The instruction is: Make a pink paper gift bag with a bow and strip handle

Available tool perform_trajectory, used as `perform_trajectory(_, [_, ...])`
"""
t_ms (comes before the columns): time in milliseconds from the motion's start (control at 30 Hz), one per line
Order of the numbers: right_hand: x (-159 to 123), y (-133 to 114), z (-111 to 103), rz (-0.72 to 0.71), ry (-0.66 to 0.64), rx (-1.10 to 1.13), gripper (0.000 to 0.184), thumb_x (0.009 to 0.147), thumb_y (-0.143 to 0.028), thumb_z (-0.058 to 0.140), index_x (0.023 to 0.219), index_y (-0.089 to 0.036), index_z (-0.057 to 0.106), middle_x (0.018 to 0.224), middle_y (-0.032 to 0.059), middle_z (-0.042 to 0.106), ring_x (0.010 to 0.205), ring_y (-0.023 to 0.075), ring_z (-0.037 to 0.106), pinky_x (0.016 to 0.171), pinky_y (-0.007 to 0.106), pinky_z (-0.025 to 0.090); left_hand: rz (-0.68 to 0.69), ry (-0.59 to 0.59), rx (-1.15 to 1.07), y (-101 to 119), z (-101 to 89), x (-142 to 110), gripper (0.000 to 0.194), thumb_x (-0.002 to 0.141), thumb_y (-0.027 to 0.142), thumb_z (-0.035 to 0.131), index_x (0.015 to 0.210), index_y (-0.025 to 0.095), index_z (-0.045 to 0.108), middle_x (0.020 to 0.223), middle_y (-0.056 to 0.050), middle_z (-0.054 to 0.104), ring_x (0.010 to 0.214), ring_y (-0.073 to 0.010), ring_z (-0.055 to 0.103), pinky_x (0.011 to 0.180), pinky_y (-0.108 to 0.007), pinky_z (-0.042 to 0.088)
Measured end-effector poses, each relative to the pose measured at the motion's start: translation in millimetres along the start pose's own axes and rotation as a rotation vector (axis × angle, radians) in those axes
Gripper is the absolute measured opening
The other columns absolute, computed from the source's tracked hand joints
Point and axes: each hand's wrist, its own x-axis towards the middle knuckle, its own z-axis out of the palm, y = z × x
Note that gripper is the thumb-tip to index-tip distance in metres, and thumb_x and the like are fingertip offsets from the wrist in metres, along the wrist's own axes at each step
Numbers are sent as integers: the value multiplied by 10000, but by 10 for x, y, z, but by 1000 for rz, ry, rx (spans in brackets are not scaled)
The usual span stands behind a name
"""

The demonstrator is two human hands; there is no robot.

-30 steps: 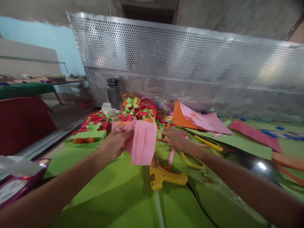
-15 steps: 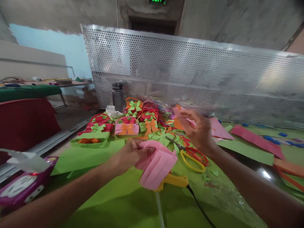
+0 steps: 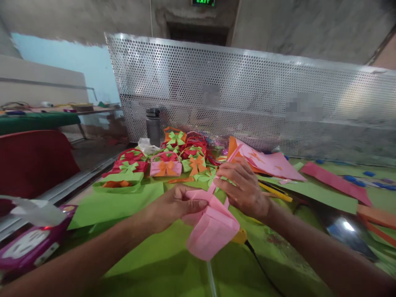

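A small pink bag (image 3: 213, 235), folded from paper or felt-like sheet, hangs tilted in the middle of the view. My left hand (image 3: 177, 206) pinches its upper left edge between thumb and fingers. Just above the bag's opening, my right hand (image 3: 243, 185) is closed on a narrow pink strip (image 3: 212, 188), which reaches down to the bag; whether it is attached there I cannot tell. Behind and below the bag lies a yellow glue gun (image 3: 239, 236), mostly covered, with a clear glue stick (image 3: 211, 278) sticking out towards me.
Several finished little bags with bows (image 3: 166, 168) stand at the back left, before a grey bottle (image 3: 153, 126). Pink sheets (image 3: 278, 163) and a yellow cutter knife (image 3: 276, 191) lie right. A purple power strip (image 3: 27, 243) is at left; a perforated metal screen (image 3: 247, 95) rises behind.
My right hand has come down and left, bringing the pink strip to the bag's opening. The bag has shifted slightly right and down in my left hand. The scissors are now mostly hidden.
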Motion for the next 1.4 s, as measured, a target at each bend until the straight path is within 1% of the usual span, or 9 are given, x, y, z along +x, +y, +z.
perform_trajectory(133, [107,-114,11,-19,-32,31,143,829,-101,487,879,-169,603,896,69,644,953,212,545,898,438,372,-12,35,8,-46,-20,-3,295,711,394,658,658,105,642,567,10,538,497,-64,415,467,-182,290])
perform_trajectory(233, [99,-113,-23,183,-83,47,170,846,-162,488,986,-153,585,1025,111,611,1017,233,514,873,406,395,33,109,55,-30,-96,15,318,702,430,652,691,112,650,577,6,553,492,-67,423,460,-180,303])
perform_trajectory(367, [-79,-94,-145,573,-433,61,192,833,-255,535,975,-143,597,943,102,632,878,239,578,730,362,444,78,317,243,45,-234,45,335,687,442,653,677,107,660,560,7,548,480,-70,407,437,-178,290])
perform_trajectory(433, [-199,-133,-194,704,-637,120,166,810,-271,564,918,-156,617,863,79,649,768,225,600,649,337,441,89,344,314,90,-255,43,340,699,445,635,676,107,663,548,8,546,480,-77,411,438,-184,301])
perform_trajectory(500, [-298,-205,-215,755,-701,232,137,807,-276,564,869,-167,621,813,58,650,719,204,600,622,314,431,98,315,371,136,-215,26,336,722,437,609,710,109,678,552,4,559,492,-90,437,451,-191,326])
perform_trajectory(667, [-343,-381,-230,785,-366,486,138,847,-284,500,867,-178,585,811,45,636,750,178,586,662,307,439,123,94,421,205,18,-31,275,804,351,527,880,153,702,726,-28,647,697,-158,574,606,-224,425])
perform_trajectory(867, [-174,-363,-291,988,-159,919,207,857,-345,497,952,-190,595,842,40,644,771,161,605,658,280,486,150,62,427,241,124,-87,234,791,333,551,885,188,709,842,-42,678,764,-180,595,642,-231,442])
perform_trajectory(1133, [198,-315,-217,977,-225,1423,223,771,-363,611,914,-194,643,850,22,656,811,148,604,744,290,476,77,-22,282,217,94,-146,282,761,389,579,766,130,690,663,-35,617,598,-132,521,525,-212,383])
perform_trajectory(1400, [160,-309,-97,999,-211,1696,184,649,-291,729,772,-181,648,847,15,629,758,133,570,657,258,450,52,-74,149,161,104,-130,272,736,379,610,696,117,671,573,-1,522,527,-90,423,502,-205,314])
